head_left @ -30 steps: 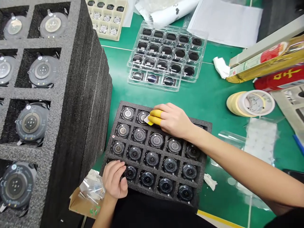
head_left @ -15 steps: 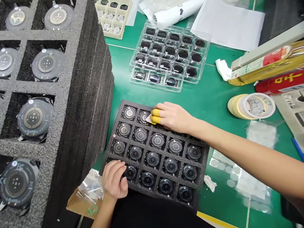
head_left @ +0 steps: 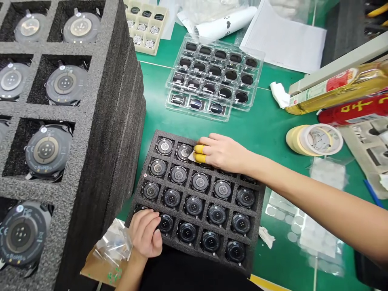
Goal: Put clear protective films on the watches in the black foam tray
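Note:
A dark foam tray (head_left: pixel 184 188) lies at the table's near edge, with round watch cases, backs up, in its compartments. My right hand (head_left: pixel 222 152) reaches over the tray's far row, yellow finger cots on two fingers. Its closed fingers pinch a small white wipe (head_left: pixel 192 157), just right of the second watch case (head_left: pixel 184 152) in that row. What lies under the palm is hidden. My left hand (head_left: pixel 146 233) is curled on the tray's near left corner, covering part of a watch case there, with its thumb to the right.
A tall stack of foam trays (head_left: pixel 113 113) with watch cases stands at left. Clear plastic trays (head_left: pixel 209 87) of dark discs lie beyond. Tape rolls (head_left: pixel 315 139), a yellow bottle (head_left: pixel 336 89) and sticker sheets (head_left: pixel 321 226) are at right. A cardboard box (head_left: pixel 101 264) sits near left.
My right hand has shifted slightly right with the wipe, uncovering more of the second watch case. The left hand keeps its place on the tray. The whole view has moved a little.

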The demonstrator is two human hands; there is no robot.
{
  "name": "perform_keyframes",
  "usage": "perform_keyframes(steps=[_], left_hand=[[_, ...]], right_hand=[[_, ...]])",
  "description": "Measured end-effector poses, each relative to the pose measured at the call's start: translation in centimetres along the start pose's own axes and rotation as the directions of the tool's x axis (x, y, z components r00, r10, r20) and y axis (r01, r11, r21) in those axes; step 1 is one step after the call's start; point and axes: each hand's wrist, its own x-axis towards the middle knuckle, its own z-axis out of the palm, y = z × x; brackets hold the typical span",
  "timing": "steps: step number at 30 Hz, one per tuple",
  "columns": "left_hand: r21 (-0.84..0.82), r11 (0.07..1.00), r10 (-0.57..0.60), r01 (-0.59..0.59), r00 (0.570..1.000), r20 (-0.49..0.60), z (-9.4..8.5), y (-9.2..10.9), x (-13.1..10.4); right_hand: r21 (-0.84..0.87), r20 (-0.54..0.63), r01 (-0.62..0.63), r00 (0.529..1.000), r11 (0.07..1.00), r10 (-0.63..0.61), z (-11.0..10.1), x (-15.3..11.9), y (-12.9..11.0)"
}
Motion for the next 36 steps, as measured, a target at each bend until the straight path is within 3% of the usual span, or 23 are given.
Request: perform_keyframes(steps=[6,11,16,22,24,26,28,31,36], left_hand=[[0.043,0.999,-0.022,0.023,0.999,-0.027,0.1,0.2,0.2],[0.094,0.995,-0.019,0.023,0.999,-0.042,0.0,0.3,0.3],[0.095,0.995,-0.027,0.031,0.999,-0.044,0.2,0.2,0.1],[0.097,0.994,-0.040,0.045,0.998,-0.051,0.3,0.3,0.0],[0.099,0.994,-0.044,0.049,0.998,-0.053,0.3,0.4,0.0],[0.101,0.994,-0.041,0.046,0.998,-0.053,0.3,0.4,-0.1],[0.103,0.994,-0.031,0.037,0.998,-0.057,0.3,0.4,-0.1],[0.106,0.994,-0.014,0.021,0.998,-0.064,0.5,0.4,-0.1],[0.137,0.991,0.016,-0.003,0.995,-0.095,0.8,0.1,0.0]], right_hand=[[-0.033,-0.067,-0.032,0.997,0.999,0.030,-0.1,0.6,0.2],[-0.002,-0.020,0.047,0.999,0.999,-0.047,-0.3,1.0,0.7],[-0.038,-0.040,0.026,0.999,0.999,-0.028,-0.8,1.3,1.1],[0.058,0.053,0.040,0.998,0.997,-0.043,-0.7,1.0,0.8],[0.146,0.000,-0.006,1.000,0.989,0.006,-0.8,0.4,0.4],[0.287,-0.093,-0.126,0.983,0.950,0.158,-1.0,-0.3,-0.4],[0.450,-0.138,-0.289,0.912,0.845,0.386,-1.1,-0.9,-1.6],[0.600,-0.079,-0.497,0.744,0.628,0.664,-1.0,-1.5,-3.5],[0.721,-0.019,-0.618,0.432,0.312,0.902,-0.1,-3.5,-5.3]])
